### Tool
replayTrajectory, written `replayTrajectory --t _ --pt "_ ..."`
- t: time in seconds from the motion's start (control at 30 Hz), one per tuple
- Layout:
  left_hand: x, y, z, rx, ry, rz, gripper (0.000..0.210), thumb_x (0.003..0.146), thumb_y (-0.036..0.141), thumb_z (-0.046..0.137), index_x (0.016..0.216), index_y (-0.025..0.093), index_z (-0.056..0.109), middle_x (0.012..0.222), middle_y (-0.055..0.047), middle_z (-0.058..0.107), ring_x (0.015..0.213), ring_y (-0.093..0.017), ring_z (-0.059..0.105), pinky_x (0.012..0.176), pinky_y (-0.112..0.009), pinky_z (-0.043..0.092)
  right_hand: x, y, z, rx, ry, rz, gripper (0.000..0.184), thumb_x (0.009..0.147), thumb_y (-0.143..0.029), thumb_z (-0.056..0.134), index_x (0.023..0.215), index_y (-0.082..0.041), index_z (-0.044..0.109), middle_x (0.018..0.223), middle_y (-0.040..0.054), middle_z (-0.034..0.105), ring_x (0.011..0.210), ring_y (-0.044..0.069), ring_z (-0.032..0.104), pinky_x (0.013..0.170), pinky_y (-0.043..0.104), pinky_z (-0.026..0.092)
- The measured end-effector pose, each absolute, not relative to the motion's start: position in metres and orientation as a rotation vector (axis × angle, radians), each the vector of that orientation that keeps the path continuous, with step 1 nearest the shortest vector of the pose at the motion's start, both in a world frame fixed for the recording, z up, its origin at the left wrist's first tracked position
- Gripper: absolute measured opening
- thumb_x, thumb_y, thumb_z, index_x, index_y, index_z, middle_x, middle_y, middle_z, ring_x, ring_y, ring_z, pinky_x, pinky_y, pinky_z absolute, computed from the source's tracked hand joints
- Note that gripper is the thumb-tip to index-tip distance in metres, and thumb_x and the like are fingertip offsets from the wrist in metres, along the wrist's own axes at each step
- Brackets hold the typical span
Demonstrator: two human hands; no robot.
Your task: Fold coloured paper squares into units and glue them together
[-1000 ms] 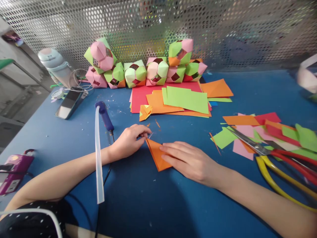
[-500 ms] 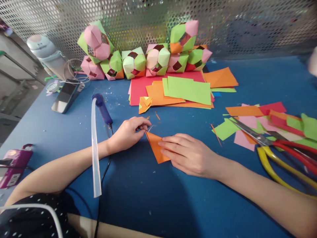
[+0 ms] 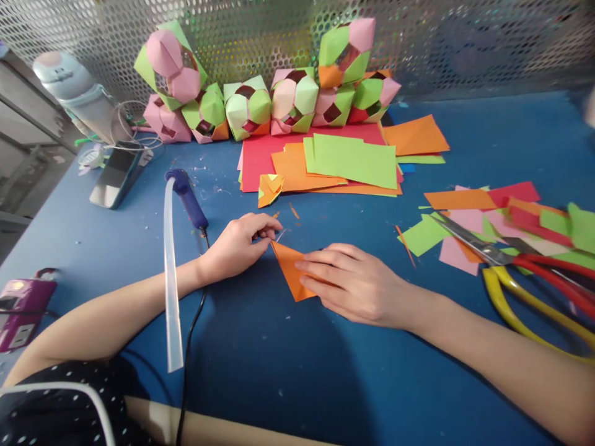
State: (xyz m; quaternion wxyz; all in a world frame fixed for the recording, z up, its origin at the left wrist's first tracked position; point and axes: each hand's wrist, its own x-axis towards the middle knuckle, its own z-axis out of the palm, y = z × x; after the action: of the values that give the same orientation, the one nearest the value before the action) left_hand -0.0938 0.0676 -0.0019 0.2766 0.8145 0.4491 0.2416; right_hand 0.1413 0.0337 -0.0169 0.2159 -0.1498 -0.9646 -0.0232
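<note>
A folded piece of orange paper (image 3: 289,267) lies on the blue table, its pointed corner toward the left. My left hand (image 3: 239,244) pinches that corner between thumb and curled fingers. Across the paper's right part my right hand (image 3: 357,282) lies flat with fingers stretched out, covering much of it; its thumb is hidden. Just beyond my left hand sits a small folded orange and yellow paper piece (image 3: 270,189). Further back are stacked sheets of green paper (image 3: 353,162), orange paper (image 3: 288,167) and red paper (image 3: 255,158).
Paper polyhedra (image 3: 292,102) stand along the perforated metal panel (image 3: 432,49). On the left are a glue gun (image 3: 188,198) with a long glue stick, a phone (image 3: 115,176), a bottle (image 3: 77,93) and a purple power socket (image 3: 25,313). Scissors (image 3: 499,257) rest among paper scraps (image 3: 423,234).
The view has tilted slightly, so things at the back sit a little higher. My hands and the orange paper keep nearly the same pose.
</note>
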Motion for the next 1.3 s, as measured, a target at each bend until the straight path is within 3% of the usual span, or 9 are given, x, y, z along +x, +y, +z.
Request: replayTrajectory --t 0.7,0.97,1.3 --pt "-0.094 0.068 -0.002 2.181 1.202 0.638 0.032 0.072 0.001 0.046 0.096 0.016 0.06 0.083 -0.001 0.064 0.075 -0.01 0.058 0.07 -0.021 0.047 0.14 0.032 -0.012 -0.386 -2.696 -0.091 0.024 0.083 -0.021 0.052 0.099 -0.01 0.067 0.107 0.0115 0.067 0.103 0.024 0.056 0.085 0.041 0.043" --pt "-0.094 0.067 -0.003 2.168 1.212 0.659 0.032 0.072 0.001 0.046 0.095 0.016 0.061 0.081 0.0 0.063 0.073 -0.009 0.057 0.069 -0.021 0.047 0.136 0.024 -0.008 -0.373 -2.675 -0.148 0.022 0.082 -0.017 0.05 0.09 -0.01 0.069 0.1 0.0099 0.069 0.087 0.021 0.058 0.07 0.035 0.045" --pt "-0.09 0.06 0.008 2.169 1.286 0.806 0.025 0.077 0.003 0.044 0.094 0.015 0.059 0.09 -0.004 0.065 0.082 -0.013 0.06 0.074 -0.026 0.05 0.131 0.016 -0.007 -0.426 -2.717 -0.223 0.023 0.083 -0.016 0.05 0.094 -0.007 0.068 0.097 0.0136 0.069 0.077 0.02 0.057 0.065 0.036 0.043"
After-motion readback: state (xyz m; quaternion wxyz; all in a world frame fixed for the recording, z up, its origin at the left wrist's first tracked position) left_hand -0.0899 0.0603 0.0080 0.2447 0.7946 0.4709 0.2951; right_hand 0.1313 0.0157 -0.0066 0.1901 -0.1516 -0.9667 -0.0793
